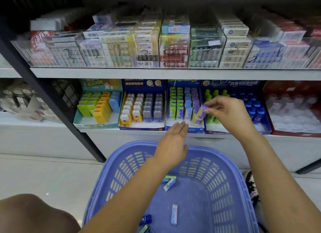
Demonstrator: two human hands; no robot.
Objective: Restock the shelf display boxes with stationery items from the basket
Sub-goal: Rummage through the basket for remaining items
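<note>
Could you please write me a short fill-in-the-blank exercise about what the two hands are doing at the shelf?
1. The right hand pinches a ____ packet over the display box.
2. The left hand holds ____, its fingers straight.
3. The two leftmost rows in that box are ____.

Missing words: purple; nothing; green.

The purple eraser [201, 113] in my right hand [229, 114] wears a glossy printed sleeve, perhaps paper. Beyond the basket [139, 144], smooth moulded plastic, sits a printed cardboard display box [196, 129]; higher beyond it, clear acrylic bins [121, 58].
</note>
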